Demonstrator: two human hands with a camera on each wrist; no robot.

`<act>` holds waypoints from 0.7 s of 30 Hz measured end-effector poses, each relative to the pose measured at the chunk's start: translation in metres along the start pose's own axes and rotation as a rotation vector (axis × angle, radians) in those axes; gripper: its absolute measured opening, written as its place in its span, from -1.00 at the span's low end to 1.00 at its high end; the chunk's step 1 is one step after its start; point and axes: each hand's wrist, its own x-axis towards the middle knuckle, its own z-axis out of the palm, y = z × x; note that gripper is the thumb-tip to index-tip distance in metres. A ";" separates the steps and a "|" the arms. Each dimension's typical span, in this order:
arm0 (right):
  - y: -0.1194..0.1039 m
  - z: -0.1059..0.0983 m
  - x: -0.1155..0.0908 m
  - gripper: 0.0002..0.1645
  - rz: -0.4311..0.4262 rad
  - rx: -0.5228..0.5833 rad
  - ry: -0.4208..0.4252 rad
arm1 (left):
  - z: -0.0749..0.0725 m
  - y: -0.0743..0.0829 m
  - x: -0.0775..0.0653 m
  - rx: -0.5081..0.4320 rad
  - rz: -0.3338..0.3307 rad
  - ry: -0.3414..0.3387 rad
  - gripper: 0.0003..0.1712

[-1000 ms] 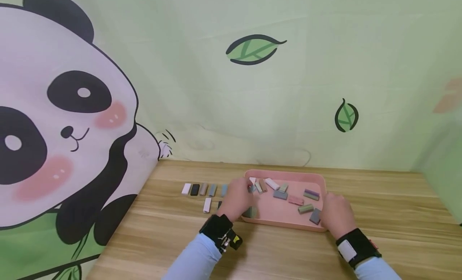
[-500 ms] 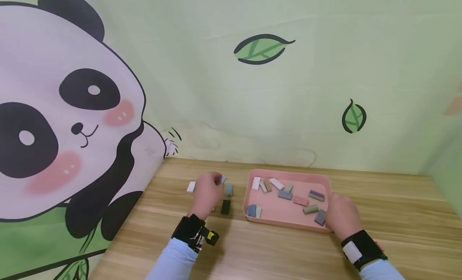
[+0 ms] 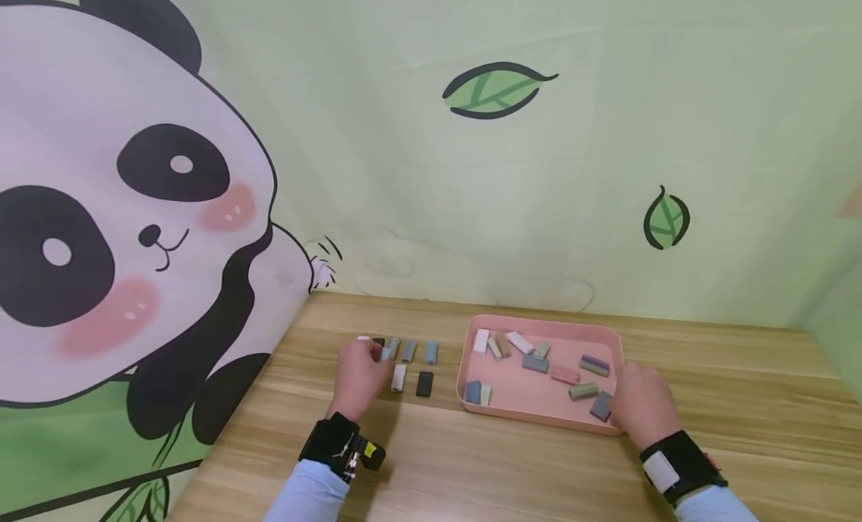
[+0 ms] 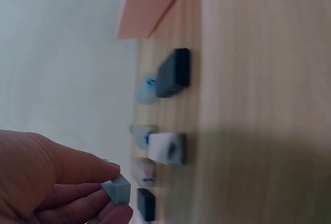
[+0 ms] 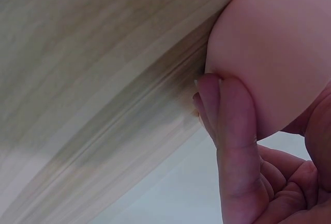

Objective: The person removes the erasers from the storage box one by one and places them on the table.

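Observation:
My left hand (image 3: pixel 359 376) pinches a small pale blue-grey block (image 4: pixel 118 190) between thumb and fingers. It hovers at the left end of two rows of small blocks on the table. Among these are a dark block (image 3: pixel 424 384), a white block (image 3: pixel 399 378) and a blue block (image 3: pixel 431 351). My right hand (image 3: pixel 646 406) grips the right end of the pink tray (image 3: pixel 532 419), its fingers against the wall in the right wrist view. Several blocks lie scattered in the tray, among them a pink block (image 3: pixel 564 374) and an olive block (image 3: pixel 583 391).
The wooden table (image 3: pixel 512 470) runs up to a pale green cloth backdrop (image 3: pixel 417 208) printed with a panda and leaves. The tray stands to the right of the rows.
My left hand has moved from the tray's left side leftward to the rows, carrying the pale block. The right hand stays on the tray. The head view has shifted slightly.

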 end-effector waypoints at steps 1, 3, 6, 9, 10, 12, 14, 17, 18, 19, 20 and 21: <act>0.000 0.000 0.000 -0.72 0.001 0.001 -0.001 | 0.001 -0.003 0.000 0.011 -0.009 -0.006 -0.80; 0.000 0.000 -0.001 -0.72 0.003 0.001 -0.001 | 0.003 -0.008 0.000 0.027 -0.032 -0.021 -0.80; -0.001 0.000 0.000 -0.72 0.011 -0.001 -0.007 | 0.006 -0.014 0.000 0.046 -0.068 -0.031 -0.77; -0.002 0.000 0.000 -0.71 0.019 -0.003 -0.012 | 0.009 -0.018 0.001 0.054 -0.074 -0.027 -0.78; -0.002 0.000 0.000 -0.70 0.022 -0.003 -0.015 | 0.010 -0.019 0.001 0.058 -0.073 -0.024 -0.80; -0.002 -0.001 0.000 -0.68 0.025 -0.005 -0.019 | 0.011 -0.020 0.001 0.063 -0.068 -0.023 -0.83; -0.003 -0.002 0.000 -0.67 0.025 -0.007 -0.022 | 0.012 -0.020 0.000 0.070 -0.065 -0.023 -0.86; -0.003 -0.002 0.000 -0.68 0.027 -0.011 -0.025 | 0.013 -0.021 0.000 0.087 -0.076 -0.033 -0.90; -0.003 -0.002 0.000 -0.68 0.028 -0.013 -0.024 | 0.014 -0.021 0.000 0.090 -0.081 -0.037 -0.90; -0.003 -0.002 0.000 -0.69 0.028 -0.015 -0.024 | 0.014 -0.022 0.000 0.094 -0.089 -0.041 -0.91; -0.003 -0.001 0.000 -0.69 0.030 -0.016 -0.025 | 0.015 -0.022 0.000 0.098 -0.094 -0.046 -0.91; -0.003 -0.001 0.000 -0.70 0.032 -0.016 -0.024 | 0.016 -0.023 0.001 0.101 -0.103 -0.050 -0.91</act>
